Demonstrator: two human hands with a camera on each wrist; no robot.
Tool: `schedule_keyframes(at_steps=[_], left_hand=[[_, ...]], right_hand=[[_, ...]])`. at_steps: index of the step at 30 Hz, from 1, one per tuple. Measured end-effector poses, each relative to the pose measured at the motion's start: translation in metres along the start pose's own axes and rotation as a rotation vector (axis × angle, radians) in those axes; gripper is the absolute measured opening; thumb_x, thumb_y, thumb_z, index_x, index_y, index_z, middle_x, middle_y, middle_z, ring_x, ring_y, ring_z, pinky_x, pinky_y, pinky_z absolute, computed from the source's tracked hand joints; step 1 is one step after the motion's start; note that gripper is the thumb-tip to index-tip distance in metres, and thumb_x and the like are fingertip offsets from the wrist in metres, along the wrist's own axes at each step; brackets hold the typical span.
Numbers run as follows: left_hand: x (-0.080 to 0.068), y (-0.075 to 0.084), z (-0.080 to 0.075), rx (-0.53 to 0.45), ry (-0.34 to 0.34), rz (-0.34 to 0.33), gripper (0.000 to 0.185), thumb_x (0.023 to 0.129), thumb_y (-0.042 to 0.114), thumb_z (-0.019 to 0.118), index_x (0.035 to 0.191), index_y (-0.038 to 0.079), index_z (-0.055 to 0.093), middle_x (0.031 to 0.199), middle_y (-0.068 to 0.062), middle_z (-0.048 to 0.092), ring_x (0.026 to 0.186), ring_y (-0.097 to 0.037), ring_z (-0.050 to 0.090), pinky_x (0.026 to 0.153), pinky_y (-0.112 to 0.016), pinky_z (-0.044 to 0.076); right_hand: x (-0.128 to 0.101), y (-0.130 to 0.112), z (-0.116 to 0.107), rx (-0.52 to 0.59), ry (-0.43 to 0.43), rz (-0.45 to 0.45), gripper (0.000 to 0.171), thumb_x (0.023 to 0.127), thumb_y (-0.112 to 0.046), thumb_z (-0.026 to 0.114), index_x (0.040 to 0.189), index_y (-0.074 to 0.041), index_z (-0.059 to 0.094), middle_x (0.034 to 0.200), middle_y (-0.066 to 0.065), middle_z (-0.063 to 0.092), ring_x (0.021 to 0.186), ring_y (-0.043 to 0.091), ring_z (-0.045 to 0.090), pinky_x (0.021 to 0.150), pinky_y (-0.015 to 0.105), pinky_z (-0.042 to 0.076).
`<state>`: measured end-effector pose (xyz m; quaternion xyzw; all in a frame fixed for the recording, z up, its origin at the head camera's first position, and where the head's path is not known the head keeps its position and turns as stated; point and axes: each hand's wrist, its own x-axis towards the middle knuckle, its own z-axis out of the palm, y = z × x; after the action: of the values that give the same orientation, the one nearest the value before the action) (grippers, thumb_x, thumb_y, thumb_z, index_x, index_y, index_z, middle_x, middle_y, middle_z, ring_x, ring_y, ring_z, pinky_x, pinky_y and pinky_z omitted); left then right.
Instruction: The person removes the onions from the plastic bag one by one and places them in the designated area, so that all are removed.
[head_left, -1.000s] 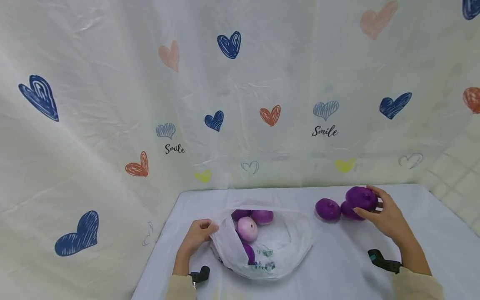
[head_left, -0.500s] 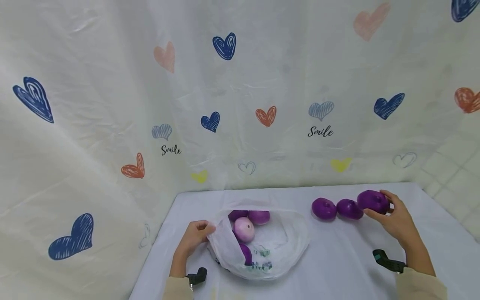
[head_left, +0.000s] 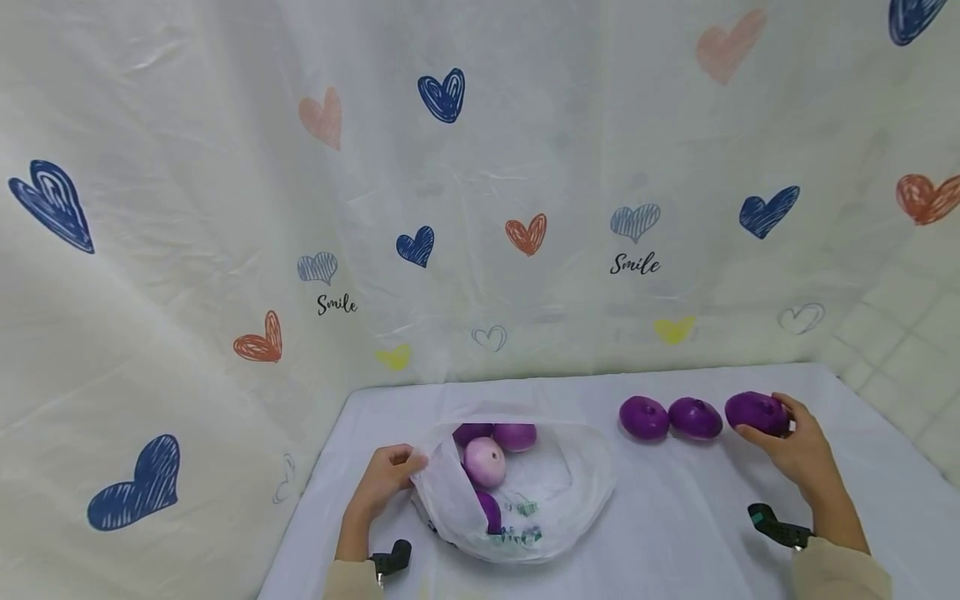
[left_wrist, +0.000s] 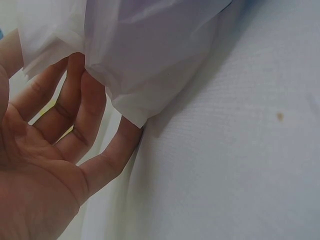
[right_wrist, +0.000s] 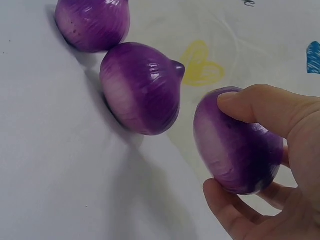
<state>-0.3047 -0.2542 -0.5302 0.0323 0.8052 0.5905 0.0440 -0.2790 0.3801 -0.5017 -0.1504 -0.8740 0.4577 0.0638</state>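
Observation:
A white plastic bag (head_left: pixel 555 500) lies on the table with its mouth facing up, several purple onions (head_left: pixel 484 462) showing inside it. My left hand (head_left: pixel 386 479) pinches the bag's left edge; in the left wrist view the thin plastic (left_wrist: pixel 145 55) covers the fingertips. At the right, my right hand (head_left: pixel 795 442) grips a purple onion (right_wrist: pixel 235 140) between thumb and fingers. Left of that onion, two more purple onions (head_left: pixel 643 417) (head_left: pixel 695 418) sit side by side on the table, a small gap from the held one.
A white cloth covers the table (head_left: pixel 660 517). Behind it hangs a pale curtain (head_left: pixel 570 125) printed with hearts and the word Smile. Each wrist wears a black strap with a camera (head_left: pixel 780 527).
My right hand has carried its onion rightward and down, from over the neighbouring onion to beside it. The left hand keeps its pinch on the bag. The head view has shifted slightly.

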Motion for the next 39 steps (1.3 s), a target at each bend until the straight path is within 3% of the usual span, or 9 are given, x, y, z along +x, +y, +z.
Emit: schedule_keyframes(at_steps=[8, 17, 26, 39], left_hand=[[0.001, -0.001, -0.001, -0.024, -0.005, 0.005, 0.026, 0.093, 0.023, 0.076, 0.098, -0.002, 0.07, 0.087, -0.004, 0.067, 0.079, -0.016, 0.062, 0.073, -0.032, 0.056], [0.0, -0.001, -0.001, -0.011, 0.006, 0.009, 0.026, 0.093, 0.024, 0.075, 0.098, -0.001, 0.071, 0.087, -0.004, 0.068, 0.079, -0.016, 0.061, 0.073, -0.032, 0.056], [0.002, -0.003, 0.0, -0.019, -0.005, 0.005, 0.027, 0.092, 0.025, 0.076, 0.098, -0.001, 0.071, 0.086, -0.004, 0.067, 0.078, -0.016, 0.061, 0.072, -0.031, 0.056], [0.003, -0.005, 0.0, -0.029, -0.006, 0.004, 0.027, 0.093, 0.023, 0.075, 0.098, -0.002, 0.07, 0.085, -0.004, 0.066, 0.078, -0.016, 0.061, 0.071, -0.031, 0.056]], right_hand=[[0.009, 0.015, 0.007, 0.056, 0.028, 0.055, 0.11, 0.095, -0.052, 0.066, 0.161, 0.001, -0.004, 0.163, 0.038, 0.0, 0.146, 0.063, 0.013, 0.111, 0.076, 0.024], [0.015, 0.023, 0.016, 0.019, 0.049, 0.065, 0.107, 0.096, -0.048, 0.066, 0.16, 0.005, -0.001, 0.162, 0.041, 0.003, 0.146, 0.063, 0.016, 0.114, 0.073, 0.022], [0.014, 0.024, 0.018, 0.039, 0.07, 0.134, 0.109, 0.094, -0.047, 0.068, 0.16, 0.003, -0.003, 0.164, 0.036, 0.002, 0.148, 0.06, 0.014, 0.116, 0.071, 0.022], [0.016, 0.027, 0.022, -0.03, 0.079, 0.119, 0.106, 0.096, -0.05, 0.065, 0.159, 0.007, 0.002, 0.161, 0.041, 0.009, 0.144, 0.064, 0.015, 0.114, 0.072, 0.025]])
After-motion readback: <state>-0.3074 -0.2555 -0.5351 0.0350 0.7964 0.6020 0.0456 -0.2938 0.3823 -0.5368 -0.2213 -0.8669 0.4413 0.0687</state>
